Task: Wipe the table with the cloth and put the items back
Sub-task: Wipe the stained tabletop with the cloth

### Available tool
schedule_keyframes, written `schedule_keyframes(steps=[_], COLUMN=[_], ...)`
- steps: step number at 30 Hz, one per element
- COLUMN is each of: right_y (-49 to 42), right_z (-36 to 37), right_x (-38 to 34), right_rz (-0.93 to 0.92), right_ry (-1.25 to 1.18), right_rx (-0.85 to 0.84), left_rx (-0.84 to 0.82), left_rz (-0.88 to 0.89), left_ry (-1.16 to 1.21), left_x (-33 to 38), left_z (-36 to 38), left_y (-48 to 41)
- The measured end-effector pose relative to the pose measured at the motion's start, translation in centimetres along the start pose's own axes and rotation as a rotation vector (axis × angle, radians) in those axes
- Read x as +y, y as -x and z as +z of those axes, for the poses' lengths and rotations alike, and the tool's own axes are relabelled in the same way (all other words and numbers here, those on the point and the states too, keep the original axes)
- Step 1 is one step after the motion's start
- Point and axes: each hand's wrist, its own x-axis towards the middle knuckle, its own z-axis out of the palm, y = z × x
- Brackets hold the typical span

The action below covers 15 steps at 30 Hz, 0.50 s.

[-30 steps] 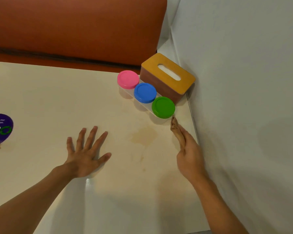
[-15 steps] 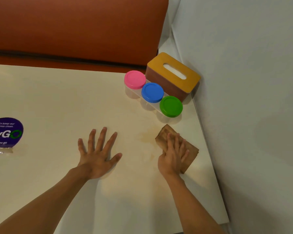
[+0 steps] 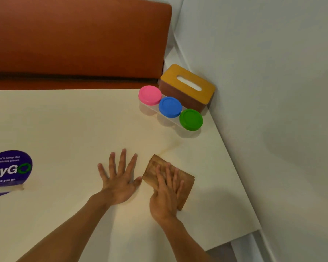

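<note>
Nearest us, the right hand (image 3: 165,195) lies flat, fingers straight, pressing the folded brown cloth (image 3: 152,171) onto the cream table top (image 3: 64,120). It pinches nothing. The left hand (image 3: 119,183) rests just beside the cloth, palm down with fingers spread, holding nothing and bracing on the surface.

We judge the wiping step to be in hand. A faint tan streak (image 3: 169,148) runs just beyond the cloth's far corner, so we would keep the palm flat and the pressure even, and push forward and rightward over it.

The table's right edge runs along the grey wall (image 3: 273,110), leaving only a narrow strip for the cloth there. Open surface lies leftward, as far as the round purple sticker (image 3: 9,171).

Farther off, the row of three clear plastic jars with pink, blue and green lids (image 3: 170,107) stands against the brown tissue box with a yellow slotted lid (image 3: 187,86) in the corner. A long stroke risks nudging them. The orange-brown bench back (image 3: 74,44) lies beyond.
</note>
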Motion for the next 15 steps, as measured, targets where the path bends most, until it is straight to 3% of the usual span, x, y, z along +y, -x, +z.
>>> schedule_keyframes(steps=[5, 8, 12, 15], right_y=[3.1, 4.2, 4.9, 4.9], right_z=[0.7, 0.7, -1.5, -4.1], right_x=[-2.7, -3.5, -5.4, -7.0], right_rz=[0.018, 0.033, 0.116, 0.189], right_ry=[-0.113, -0.24, -0.685, -0.954], right_rx=[-0.095, -0.18, -0.246, -0.427], left_rx=[0.103, 0.068, -0.136, -0.212], left_rz=[0.151, 0.123, 0.102, 0.156], left_ry=[0.467, 0.811, 1.026, 1.075], left_x=[-3.0, -3.6, -1.7, 0.4], left_z=[-0.9, -0.8, -1.5, -2.8], left_y=[4.0, 8.0, 10.8, 10.6])
